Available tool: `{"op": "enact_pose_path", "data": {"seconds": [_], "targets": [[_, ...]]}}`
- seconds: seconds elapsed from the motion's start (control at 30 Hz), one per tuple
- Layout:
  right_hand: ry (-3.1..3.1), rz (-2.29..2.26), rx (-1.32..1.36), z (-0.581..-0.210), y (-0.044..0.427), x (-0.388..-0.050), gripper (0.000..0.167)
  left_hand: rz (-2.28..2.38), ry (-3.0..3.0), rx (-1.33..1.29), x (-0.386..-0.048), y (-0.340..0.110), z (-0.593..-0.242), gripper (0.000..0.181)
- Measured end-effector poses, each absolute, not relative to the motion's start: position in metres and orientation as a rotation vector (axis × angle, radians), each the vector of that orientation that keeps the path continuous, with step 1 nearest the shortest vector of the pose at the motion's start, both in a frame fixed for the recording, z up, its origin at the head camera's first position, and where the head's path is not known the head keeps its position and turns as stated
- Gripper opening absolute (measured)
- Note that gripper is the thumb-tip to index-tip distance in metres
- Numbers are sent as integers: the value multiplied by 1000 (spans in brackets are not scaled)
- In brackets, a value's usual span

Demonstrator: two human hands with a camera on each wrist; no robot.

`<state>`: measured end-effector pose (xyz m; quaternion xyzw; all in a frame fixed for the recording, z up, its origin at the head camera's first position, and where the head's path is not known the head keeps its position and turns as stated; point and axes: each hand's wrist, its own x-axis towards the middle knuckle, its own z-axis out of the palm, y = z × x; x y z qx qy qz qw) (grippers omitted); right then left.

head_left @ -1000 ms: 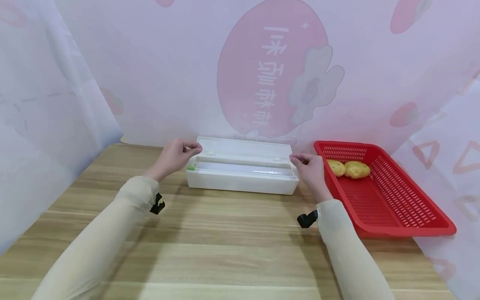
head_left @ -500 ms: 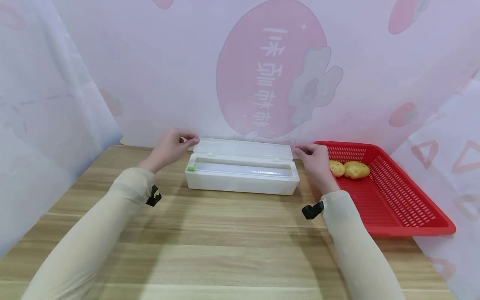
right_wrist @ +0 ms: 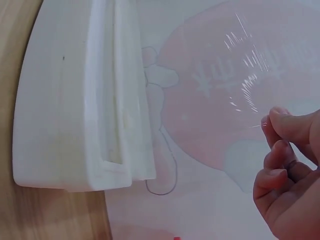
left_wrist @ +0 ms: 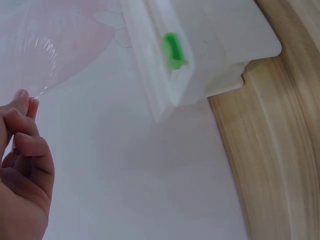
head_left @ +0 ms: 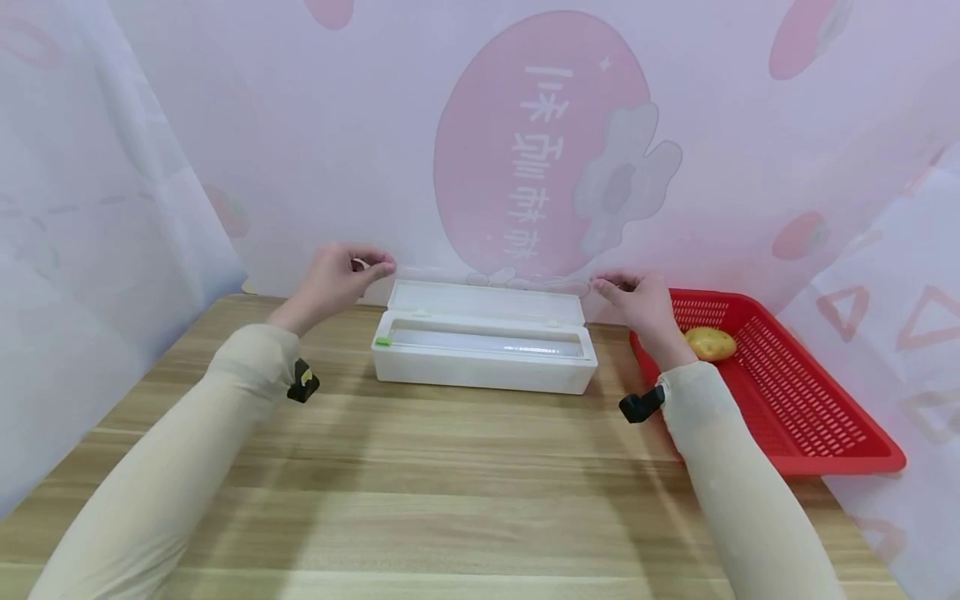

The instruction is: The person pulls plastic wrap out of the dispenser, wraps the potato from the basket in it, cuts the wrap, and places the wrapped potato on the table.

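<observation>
My left hand (head_left: pixel 336 275) pinches a corner of clear cling film (left_wrist: pixel 42 57) between thumb and fingertips. At the opposite side my right hand (head_left: pixel 647 310) pinches the other corner, and shiny streaks mark the film in both wrist views. Between and below the hands stands a long white cling film dispenser (head_left: pixel 483 372) with its lid (head_left: pixel 487 302) tipped back. A green slide cutter (head_left: pixel 383 342) sits at the dispenser's left end. The film is so clear that its lower edge cannot be made out in the head view.
A red plastic basket (head_left: pixel 817 400) stands at the right, partly behind my right forearm, with a yellow potato (head_left: pixel 709 343) in it. The wooden table (head_left: pixel 465 483) ends at a printed cloth backdrop (head_left: pixel 300 150) just behind the dispenser.
Both hands have risen and moved slightly apart, away from the dispenser's ends, still pinching the film. The dispenser stays in place. My right hand and forearm now cover one of the two potatoes.
</observation>
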<state>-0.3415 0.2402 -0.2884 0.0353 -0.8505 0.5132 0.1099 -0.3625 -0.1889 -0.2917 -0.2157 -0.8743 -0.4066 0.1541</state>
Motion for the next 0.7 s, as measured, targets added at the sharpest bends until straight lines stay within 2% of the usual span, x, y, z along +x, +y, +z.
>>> {"op": "enact_pose_path", "data": {"seconds": [0.5, 0.7], "targets": [[-2531, 1415, 154, -255, 246, -347, 41, -1097, -2390, -619, -366, -185, -262, 20], [-2478, 1417, 158, -243, 245, -349, 40, -1057, -2352, -591, -367, -180, -247, 20]]}}
